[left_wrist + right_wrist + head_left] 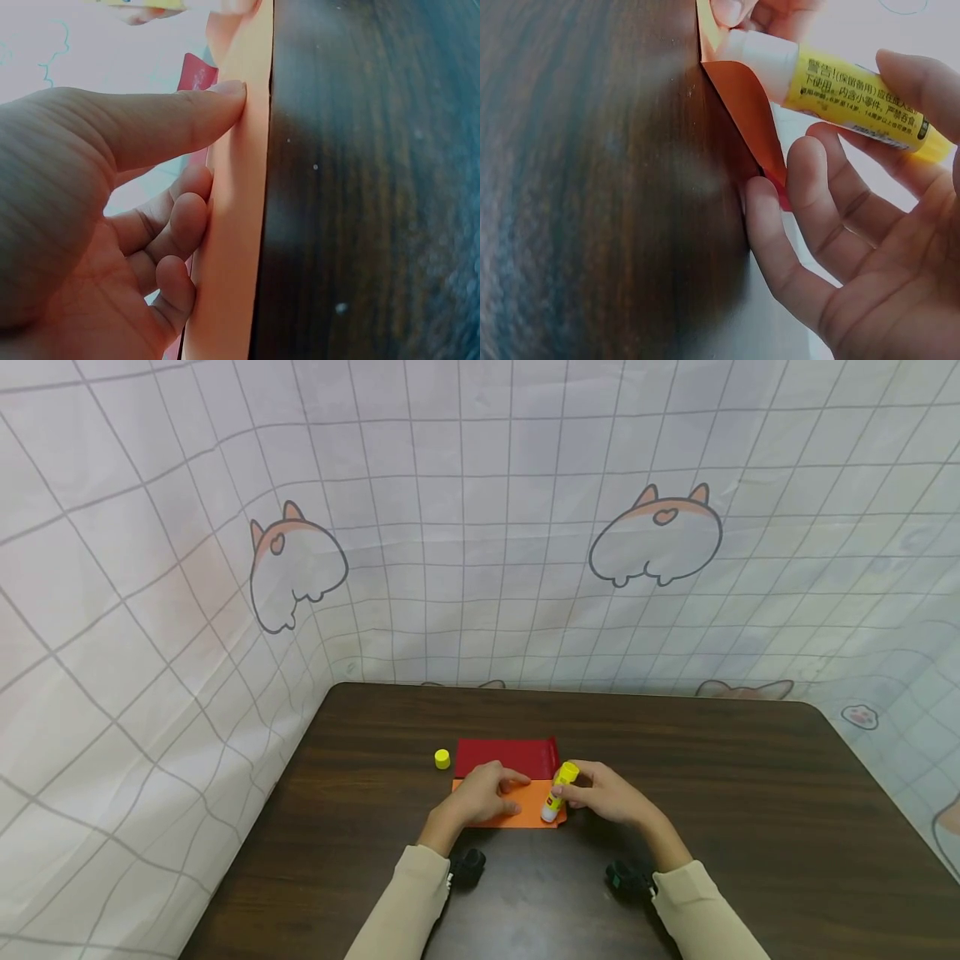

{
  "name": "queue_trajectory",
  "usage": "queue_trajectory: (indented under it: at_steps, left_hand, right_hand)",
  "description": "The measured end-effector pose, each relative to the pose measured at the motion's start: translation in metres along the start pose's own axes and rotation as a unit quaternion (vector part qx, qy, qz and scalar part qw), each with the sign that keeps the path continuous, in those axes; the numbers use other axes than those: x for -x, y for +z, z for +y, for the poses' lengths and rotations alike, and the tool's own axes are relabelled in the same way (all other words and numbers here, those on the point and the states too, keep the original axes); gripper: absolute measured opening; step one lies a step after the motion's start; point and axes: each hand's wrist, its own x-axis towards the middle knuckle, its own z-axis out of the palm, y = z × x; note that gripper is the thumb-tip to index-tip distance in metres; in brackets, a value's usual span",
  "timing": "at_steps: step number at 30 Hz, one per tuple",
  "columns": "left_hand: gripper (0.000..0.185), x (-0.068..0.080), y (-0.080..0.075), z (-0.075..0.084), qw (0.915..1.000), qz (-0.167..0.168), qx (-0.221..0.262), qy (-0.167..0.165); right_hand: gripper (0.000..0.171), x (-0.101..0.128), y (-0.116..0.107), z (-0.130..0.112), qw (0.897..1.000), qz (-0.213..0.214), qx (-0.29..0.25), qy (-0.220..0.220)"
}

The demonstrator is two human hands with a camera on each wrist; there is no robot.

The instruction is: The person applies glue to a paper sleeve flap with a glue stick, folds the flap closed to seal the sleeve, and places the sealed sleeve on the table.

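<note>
Two cream sleeves [408, 902] reach over a dark wooden table [750, 827], where the left hand [483, 793] presses relaxed fingers flat onto an orange paper sheet [528, 806]. Gripped in the right hand [607, 793], a yellow glue stick [558, 789] tilts with its tip on the orange sheet's right edge. Just behind lies a red sheet [506, 757], a yellow cap [442, 759] near its left side.

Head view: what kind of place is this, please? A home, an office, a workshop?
Probably a small craft corner at a table, screened off. A dark wooden table stands against a cartoon-printed grid cloth backdrop, and on it lie orange paper, red paper and a glue stick.
</note>
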Motion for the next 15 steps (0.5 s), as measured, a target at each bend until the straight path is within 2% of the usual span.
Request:
queue_trajectory:
  at_steps: [15]
  left_hand:
    - [0.044,0.0000,-0.0003,0.0006,1.0000,0.003,-0.003,0.003]
  right_hand:
    - [0.031,0.0008,0.0015,-0.0010,0.999,0.035,-0.027,0.018]
